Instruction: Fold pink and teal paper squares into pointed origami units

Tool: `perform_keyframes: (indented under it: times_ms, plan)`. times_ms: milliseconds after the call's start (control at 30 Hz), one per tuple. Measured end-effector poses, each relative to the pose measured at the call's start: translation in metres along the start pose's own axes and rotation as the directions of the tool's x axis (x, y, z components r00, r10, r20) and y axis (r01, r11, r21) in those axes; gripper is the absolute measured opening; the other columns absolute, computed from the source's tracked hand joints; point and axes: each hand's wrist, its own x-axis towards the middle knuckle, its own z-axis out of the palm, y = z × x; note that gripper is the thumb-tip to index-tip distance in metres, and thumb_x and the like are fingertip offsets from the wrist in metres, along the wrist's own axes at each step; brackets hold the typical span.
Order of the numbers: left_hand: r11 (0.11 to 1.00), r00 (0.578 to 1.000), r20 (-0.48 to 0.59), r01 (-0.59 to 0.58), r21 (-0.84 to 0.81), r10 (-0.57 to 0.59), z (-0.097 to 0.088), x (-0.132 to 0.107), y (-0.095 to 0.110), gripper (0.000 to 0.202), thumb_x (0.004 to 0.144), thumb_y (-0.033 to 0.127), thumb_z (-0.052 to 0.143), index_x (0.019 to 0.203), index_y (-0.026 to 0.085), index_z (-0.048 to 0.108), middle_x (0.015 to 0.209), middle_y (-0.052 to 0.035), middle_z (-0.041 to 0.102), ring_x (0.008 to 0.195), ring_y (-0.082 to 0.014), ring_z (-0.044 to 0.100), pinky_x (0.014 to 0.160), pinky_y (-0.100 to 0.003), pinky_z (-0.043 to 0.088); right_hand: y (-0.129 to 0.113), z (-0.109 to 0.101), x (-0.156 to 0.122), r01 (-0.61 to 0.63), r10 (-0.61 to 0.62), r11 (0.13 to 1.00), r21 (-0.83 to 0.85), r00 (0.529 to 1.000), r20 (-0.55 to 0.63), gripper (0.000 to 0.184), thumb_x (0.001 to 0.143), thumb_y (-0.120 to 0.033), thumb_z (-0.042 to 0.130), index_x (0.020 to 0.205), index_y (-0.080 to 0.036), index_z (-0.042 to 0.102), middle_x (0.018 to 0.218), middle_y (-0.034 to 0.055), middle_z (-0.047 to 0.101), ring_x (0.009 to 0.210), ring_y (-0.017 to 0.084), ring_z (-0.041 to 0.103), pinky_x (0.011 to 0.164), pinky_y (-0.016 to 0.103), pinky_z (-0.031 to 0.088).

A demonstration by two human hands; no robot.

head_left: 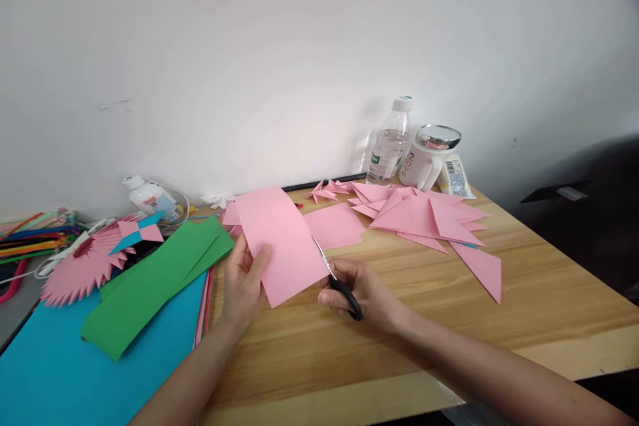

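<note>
My left hand (245, 279) pinches the lower left edge of a pink sheet of paper (284, 246), thumb on top, holding it up above the table. In my right hand (362, 293) is a pair of scissors (344, 293) with black handles. Its blades point up and away, along the sheet's right edge; whether they are cutting into the paper I cannot tell. Behind the held sheet, more pink paper (334, 225) lies on the table. To the right spreads a pile of folded pink paper triangles (419, 213).
On the left, green sheets (150, 286) rest on a blue sheet (100, 366), near a pink pleated paper piece (80, 273). A water bottle (388, 146) and a white mug (424, 163) stand by the wall. Small folded pink pieces (324, 193) sit behind on the wooden table (449, 346).
</note>
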Motion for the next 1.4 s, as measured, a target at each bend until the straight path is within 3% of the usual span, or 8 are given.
perform_keyframes:
  times_ms: [200,433,700,867,1100,1400]
  plan:
    - [0.998,0.997,0.073,0.026,0.063,-0.030,-0.0025,0.0009,-0.0031,0.039,0.077,0.034,0.070,0.109,0.019,0.054,0.100,-0.0039,0.064,0.087,-0.0166,0.060,0.070,-0.024,0.050,0.0006,-0.0001,0.0013,-0.014,0.014,0.999,0.033,1.000,0.007,0.042,0.070,-0.052,0.071,0.071,-0.017,0.047,0.052,-0.0075,0.041,0.047,0.006,0.032,0.045,0.021,0.023]
    - [0.970,0.994,0.105,-0.054,0.239,0.029,-0.0067,-0.0021,-0.0054,0.031,0.078,0.036,0.067,0.101,0.017,0.055,0.094,-0.0035,0.062,0.079,-0.0139,0.056,0.063,-0.020,0.048,-0.0005,0.0002,0.0034,0.077,-0.078,0.994,0.078,0.997,0.012,0.040,0.069,-0.046,0.075,0.076,-0.017,0.048,0.065,-0.0045,0.045,0.060,0.008,0.039,0.054,0.021,0.031]
    - [0.960,0.994,0.061,-0.108,0.258,0.096,-0.0044,-0.0018,-0.0060,0.036,0.077,0.033,0.068,0.105,0.018,0.050,0.092,-0.0039,0.064,0.077,-0.0143,0.059,0.061,-0.021,0.051,0.0034,-0.0022,0.0022,0.051,-0.054,0.996,0.072,0.998,0.039,0.038,0.072,-0.043,0.073,0.087,-0.015,0.052,0.070,-0.0021,0.050,0.063,0.010,0.042,0.056,0.022,0.034]
    - [0.947,0.993,0.070,-0.109,0.302,0.092,-0.0041,-0.0023,-0.0033,0.032,0.076,0.033,0.068,0.099,0.017,0.054,0.089,-0.0040,0.065,0.076,-0.0150,0.060,0.060,-0.021,0.051,0.0023,-0.0017,0.0031,0.066,-0.069,0.994,0.084,0.997,0.033,0.037,0.071,-0.041,0.074,0.085,-0.015,0.052,0.075,-0.0002,0.053,0.067,0.011,0.046,0.059,0.023,0.036]
    - [0.941,0.990,0.091,-0.131,0.312,0.108,-0.0033,-0.0020,-0.0016,0.030,0.075,0.031,0.067,0.098,0.016,0.056,0.089,-0.0042,0.066,0.075,-0.0152,0.061,0.059,-0.022,0.051,0.0007,-0.0023,0.0026,0.024,-0.027,0.997,0.076,0.999,0.035,0.039,0.064,-0.035,0.079,0.078,-0.016,0.048,0.064,-0.0054,0.045,0.059,0.008,0.038,0.054,0.021,0.030]
    - [0.939,0.993,0.071,-0.111,0.326,0.093,-0.0001,-0.0041,0.0019,0.028,0.073,0.032,0.067,0.092,0.016,0.056,0.084,-0.0042,0.066,0.072,-0.0156,0.062,0.053,-0.021,0.049,-0.0030,0.0005,0.0024,-0.010,0.010,0.998,0.057,1.000,-0.001,0.037,0.062,-0.033,0.079,0.077,-0.016,0.050,0.065,-0.0040,0.049,0.058,0.008,0.039,0.055,0.020,0.032]
